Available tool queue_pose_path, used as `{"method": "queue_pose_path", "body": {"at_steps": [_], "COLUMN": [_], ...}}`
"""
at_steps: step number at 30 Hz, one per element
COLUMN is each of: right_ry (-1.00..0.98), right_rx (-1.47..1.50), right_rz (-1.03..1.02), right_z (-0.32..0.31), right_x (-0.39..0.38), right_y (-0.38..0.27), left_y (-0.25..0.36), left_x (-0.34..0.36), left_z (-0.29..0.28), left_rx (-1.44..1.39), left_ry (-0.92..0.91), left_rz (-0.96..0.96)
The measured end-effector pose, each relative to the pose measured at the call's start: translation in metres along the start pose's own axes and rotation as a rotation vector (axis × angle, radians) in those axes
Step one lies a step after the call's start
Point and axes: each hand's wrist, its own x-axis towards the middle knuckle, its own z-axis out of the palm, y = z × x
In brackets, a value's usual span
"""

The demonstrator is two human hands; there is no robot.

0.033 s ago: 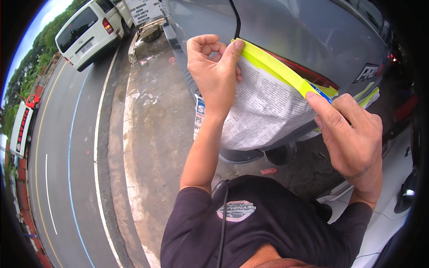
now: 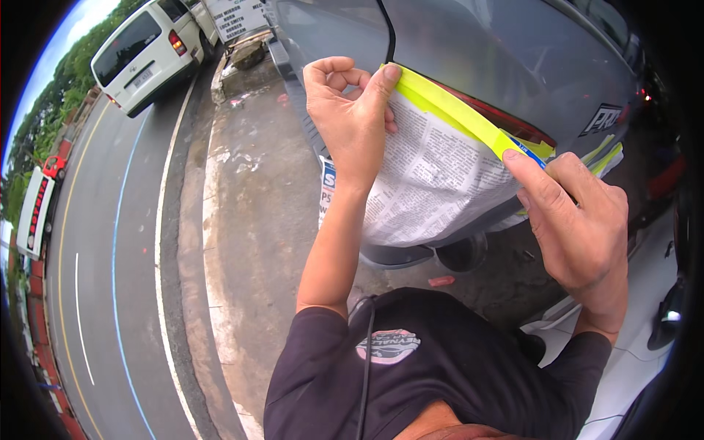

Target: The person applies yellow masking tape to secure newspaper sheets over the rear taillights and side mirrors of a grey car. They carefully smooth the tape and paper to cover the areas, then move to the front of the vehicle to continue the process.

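Note:
A grey car's rear panel [image 2: 499, 59] has a sheet of newspaper [image 2: 433, 183] hung below its reddish tail light [image 2: 535, 128], with yellow tape [image 2: 447, 103] along the paper's top edge. My left hand [image 2: 350, 121] pinches the tape's upper left end between thumb and a finger, beside a black seam in the panel. Lower along the tape, my right hand [image 2: 576, 213] has its fingers closed round a flat blue thing [image 2: 528, 152], mostly hidden, that lies against the tape's edge. More paper edged with yellow tape [image 2: 605, 158] sticks out at the right.
A white van [image 2: 139, 51] and a red-and-white truck [image 2: 37, 209] are on the road [image 2: 95, 293] at left, beside a concrete curb [image 2: 224, 293]. A signboard [image 2: 231, 18] stands behind. A white car [image 2: 645, 279] is at my right; a small pink scrap [image 2: 440, 281] lies on the ground.

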Motion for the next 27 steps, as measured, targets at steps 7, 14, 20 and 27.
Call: {"method": "queue_pose_path", "body": {"at_steps": [7,14,20,27], "right_ry": [-0.023,-0.040,-0.067,-0.123], "right_rx": [-0.033,-0.076,-0.161,-0.200], "right_rz": [0.003,-0.081,-0.035,-0.004], "right_z": [-0.002,-0.007,-0.011,-0.005], "right_x": [0.001,-0.008,-0.017,-0.028], "right_y": [-0.002,-0.004,0.008,0.033], "left_y": [-0.027,-0.032,-0.031,-0.016], "left_x": [-0.003,-0.009,-0.015,-0.021], "left_z": [-0.007,-0.008,-0.011,-0.016], "left_rx": [0.368,0.636,0.689,0.915], "left_ry": [0.007,-0.076,-0.113,-0.172], "left_rz": [0.493,0.719,0.706,0.671]}}
